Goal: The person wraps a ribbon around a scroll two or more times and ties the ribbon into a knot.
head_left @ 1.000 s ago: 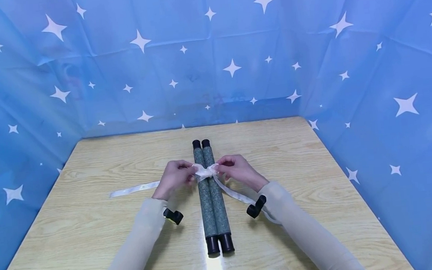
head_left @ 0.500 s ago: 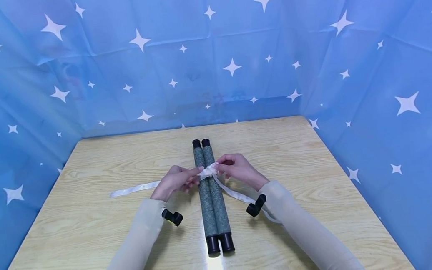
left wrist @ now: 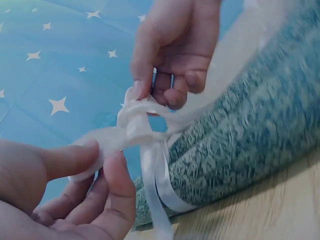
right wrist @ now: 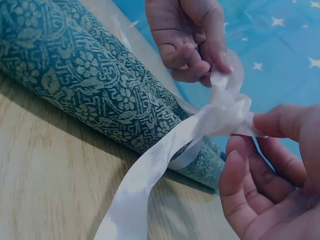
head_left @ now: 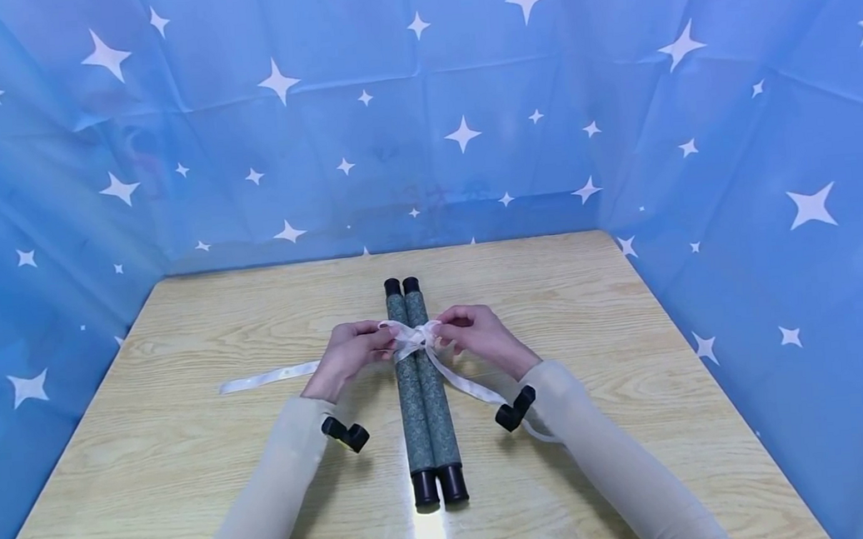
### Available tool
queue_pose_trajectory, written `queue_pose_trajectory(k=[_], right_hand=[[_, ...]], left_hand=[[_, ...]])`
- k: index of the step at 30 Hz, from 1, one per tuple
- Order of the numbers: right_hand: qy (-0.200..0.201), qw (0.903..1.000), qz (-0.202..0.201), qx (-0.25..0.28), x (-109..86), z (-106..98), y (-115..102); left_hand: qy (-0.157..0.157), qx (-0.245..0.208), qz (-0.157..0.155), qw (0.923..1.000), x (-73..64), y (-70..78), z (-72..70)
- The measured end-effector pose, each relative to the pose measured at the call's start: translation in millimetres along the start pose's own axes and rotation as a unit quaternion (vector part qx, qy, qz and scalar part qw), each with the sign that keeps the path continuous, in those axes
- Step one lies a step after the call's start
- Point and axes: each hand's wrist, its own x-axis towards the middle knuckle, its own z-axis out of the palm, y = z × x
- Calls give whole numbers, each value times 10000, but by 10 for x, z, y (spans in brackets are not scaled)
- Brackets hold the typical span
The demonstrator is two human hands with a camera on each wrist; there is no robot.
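Note:
A scroll with two parallel rolls in green patterned cloth lies lengthwise on the table, dark knobs at both ends. Around its upper part goes a white satin ribbon, knotted on top into a bow. My left hand pinches the bow's left loop between thumb and fingers, which the left wrist view shows close up. On the other side my right hand pinches the right loop by its edge. One loose ribbon tail runs toward the lower right; the other reaches left on the table, partly hidden behind my left hand.
The wood-grain table extends around the scroll on all sides. A blue curtain with white stars hangs behind it and along both sides. Each sleeve carries a small black wrist camera.
My left thumb pushed in at the knot half a second ago; now that hand has drawn back left with a loop, and the bow is wider. My right hand has hardly moved.

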Motion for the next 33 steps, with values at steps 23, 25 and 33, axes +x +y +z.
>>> queue_pose_trajectory(k=[23,25,33], right_hand=[[436,9986,-118,256,-4,-248,37],[446,9986,-117,275,-11,-253,29],[542,9981,-47,295,-3,-312,66]], left_hand=[[-481,-346,-101,9982,28,16,-218],[-553,-441,-108,9974,30,21,-224],[-906,-1186,36,9888,62,16,-262]])
